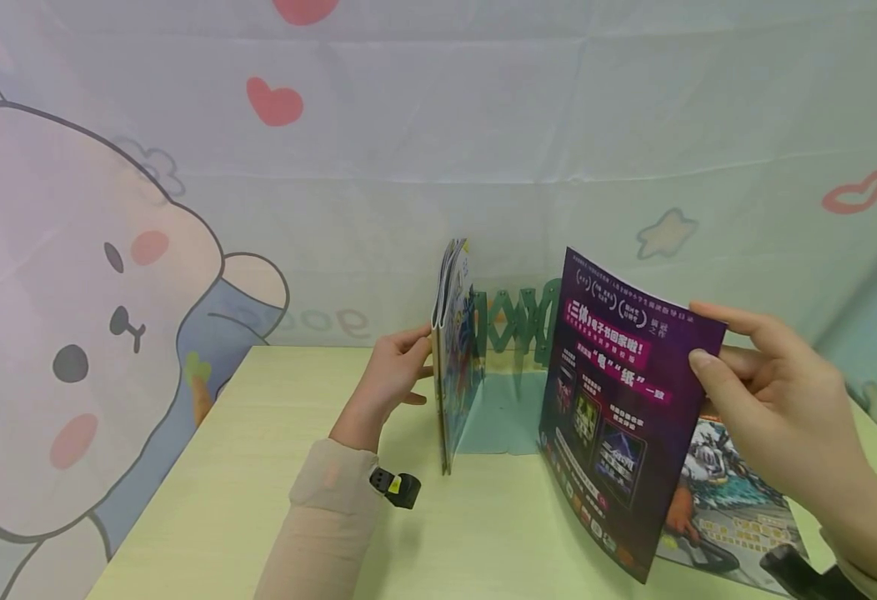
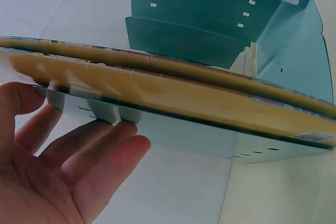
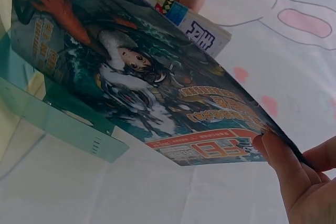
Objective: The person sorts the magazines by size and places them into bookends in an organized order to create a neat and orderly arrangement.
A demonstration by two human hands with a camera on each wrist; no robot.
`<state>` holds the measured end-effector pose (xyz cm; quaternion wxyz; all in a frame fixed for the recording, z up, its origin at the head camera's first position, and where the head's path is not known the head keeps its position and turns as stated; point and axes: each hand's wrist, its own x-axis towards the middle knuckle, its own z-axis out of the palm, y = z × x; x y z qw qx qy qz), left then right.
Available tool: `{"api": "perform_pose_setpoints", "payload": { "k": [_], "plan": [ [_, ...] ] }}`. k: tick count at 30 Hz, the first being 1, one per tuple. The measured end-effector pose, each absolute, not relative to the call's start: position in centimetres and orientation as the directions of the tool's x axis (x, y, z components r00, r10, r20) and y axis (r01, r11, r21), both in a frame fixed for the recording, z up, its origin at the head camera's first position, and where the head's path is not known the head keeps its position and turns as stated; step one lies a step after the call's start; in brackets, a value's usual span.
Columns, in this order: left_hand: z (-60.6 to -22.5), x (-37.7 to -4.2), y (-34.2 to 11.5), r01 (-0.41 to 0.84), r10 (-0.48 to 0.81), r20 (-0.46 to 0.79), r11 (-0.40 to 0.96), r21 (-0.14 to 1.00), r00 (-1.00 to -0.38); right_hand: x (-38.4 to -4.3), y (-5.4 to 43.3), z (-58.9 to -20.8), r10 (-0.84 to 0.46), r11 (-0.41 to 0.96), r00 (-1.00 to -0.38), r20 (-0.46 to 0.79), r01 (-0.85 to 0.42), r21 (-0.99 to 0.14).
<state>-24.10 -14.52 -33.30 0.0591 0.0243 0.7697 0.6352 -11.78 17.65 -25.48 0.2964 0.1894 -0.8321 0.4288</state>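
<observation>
On the counter [image 1: 221, 500], short of its back edge and about midway along it, a green bookend [image 1: 502, 425] gives the standing magazines [image 1: 459, 367] a wall to lean against. They are thin and bound at the spine, so they would likely slump without that end plate [image 2: 178, 135]. The left hand [image 1: 389, 375] is spread loosely, some fingertips touching the plate's outer face, which probably steadies plate and magazines together.

The right hand [image 1: 791, 392] pinches the purple-backed magazine [image 1: 618, 400] near one upper corner, thumb on the purple cover and fingers on the illustrated one. Gripped so high, it hangs upright but bows a little, its lower part free of the fingers. It is right of the standing magazines, over the counter's right half; whether its bottom edge touches the bookend is hard to tell.

Behind it, toward the counter's right edge, an illustrated magazine [image 1: 746, 517] lies flat, cover up, partly hidden, where the right hand could readily reach it.
</observation>
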Motion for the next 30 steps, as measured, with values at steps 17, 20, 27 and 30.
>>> {"api": "perform_pose_setpoints", "payload": {
  "k": [17,20,27,30],
  "plan": [
    [-33.3,-24.0,-14.7,-0.033,0.130,-0.060,0.205,0.978,-0.990,-13.5,16.9,-27.2,-0.023,0.486,-0.688,0.725,-0.642,-0.593],
    [-33.3,-24.0,-14.9,-0.031,0.132,-0.059,0.209,0.977,-0.989,-14.0,16.6,-27.6,-0.052,0.494,-0.630,0.775,-0.691,-0.528],
    [-33.4,-24.2,-14.9,-0.033,0.124,-0.059,0.207,0.978,-0.991,-14.6,16.0,-28.0,-0.056,0.499,-0.593,0.803,-0.713,-0.493],
    [-33.5,-24.3,-14.9,-0.030,0.127,-0.058,0.208,0.978,-0.990,-14.7,15.8,-28.2,-0.050,0.507,-0.590,0.806,-0.711,-0.488]
  ]
}}
